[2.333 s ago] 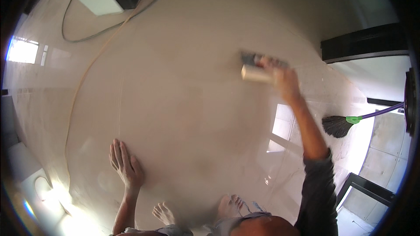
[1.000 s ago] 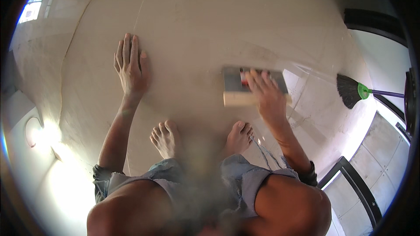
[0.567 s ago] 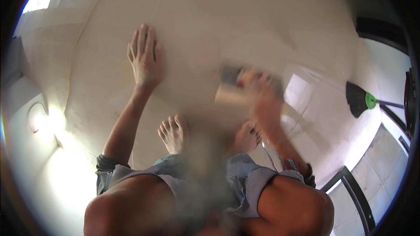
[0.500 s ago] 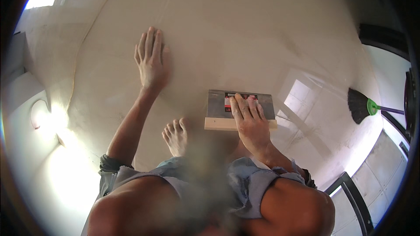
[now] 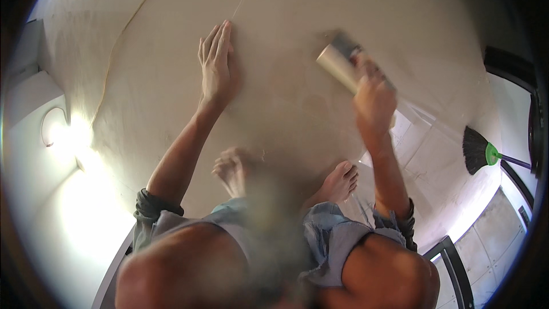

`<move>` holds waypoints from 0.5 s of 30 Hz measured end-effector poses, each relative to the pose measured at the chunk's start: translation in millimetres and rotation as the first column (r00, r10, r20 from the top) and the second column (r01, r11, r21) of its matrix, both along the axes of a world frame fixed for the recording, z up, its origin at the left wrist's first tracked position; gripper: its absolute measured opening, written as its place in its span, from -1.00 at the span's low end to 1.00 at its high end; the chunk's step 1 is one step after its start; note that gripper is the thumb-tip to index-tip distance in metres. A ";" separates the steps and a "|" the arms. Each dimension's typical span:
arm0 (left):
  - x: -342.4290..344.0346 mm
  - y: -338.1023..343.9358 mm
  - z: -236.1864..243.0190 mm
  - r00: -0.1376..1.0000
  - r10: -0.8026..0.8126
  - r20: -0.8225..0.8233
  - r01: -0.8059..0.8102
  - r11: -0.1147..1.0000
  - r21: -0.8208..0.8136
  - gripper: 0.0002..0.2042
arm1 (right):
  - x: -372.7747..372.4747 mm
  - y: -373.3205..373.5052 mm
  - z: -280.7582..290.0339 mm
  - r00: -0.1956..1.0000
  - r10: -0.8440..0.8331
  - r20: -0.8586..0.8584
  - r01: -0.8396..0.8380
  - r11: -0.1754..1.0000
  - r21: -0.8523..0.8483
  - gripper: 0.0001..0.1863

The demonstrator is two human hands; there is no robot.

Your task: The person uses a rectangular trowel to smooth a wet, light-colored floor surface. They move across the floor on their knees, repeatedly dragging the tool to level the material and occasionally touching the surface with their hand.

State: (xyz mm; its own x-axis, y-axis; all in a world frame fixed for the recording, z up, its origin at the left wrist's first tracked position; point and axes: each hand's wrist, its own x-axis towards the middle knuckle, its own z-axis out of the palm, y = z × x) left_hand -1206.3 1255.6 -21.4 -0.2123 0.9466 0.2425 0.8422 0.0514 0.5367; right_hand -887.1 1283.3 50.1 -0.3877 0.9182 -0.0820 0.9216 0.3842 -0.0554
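My right hand [image 5: 374, 102] grips a wide putty knife [image 5: 338, 70] with a pale wooden back edge and a grey metal blade. The tool is tilted at a slant and blurred by motion, ahead and to the right of my feet; whether its blade touches the floor I cannot tell. My left hand [image 5: 215, 71] rests on the smooth beige floor [image 5: 286, 0], farther forward on the left, its fingers stretched out and nothing held. Part of the view between my knees is covered by a dark blur.
My bare left foot [image 5: 231, 173] and right foot [image 5: 339, 183] stand on the floor. A black broom [image 5: 476, 150] with a green collar lies at the right, near dark frames [image 5: 457, 263]. A thin yellowish line [image 5: 108, 63] runs along the left; a bright light [image 5: 77, 137] glows there.
The putty knife has moved forward and right in my right hand, and has turned from level to slanted. My left hand has shifted slightly right and forward. My right foot now shows.
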 end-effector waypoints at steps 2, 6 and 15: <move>-10.3 -18.2 -2.4 0.985 -0.006 0.170 0.005 1.000 0.008 -0.51 | -15.9 -11.7 -12.6 0.999 0.023 0.023 -0.023 1.000 -0.020 -0.42; -20.5 -20.3 -0.9 0.875 -0.033 0.483 -0.042 0.989 0.143 -0.46 | -59.3 -73.8 -11.0 0.943 0.331 0.034 -0.332 0.940 0.081 -0.43; -35.2 -16.3 -15.6 0.405 -0.157 0.901 -0.145 0.962 0.233 -0.22 | -106.5 -21.6 -13.2 0.986 0.156 0.057 -0.159 0.986 0.057 -0.44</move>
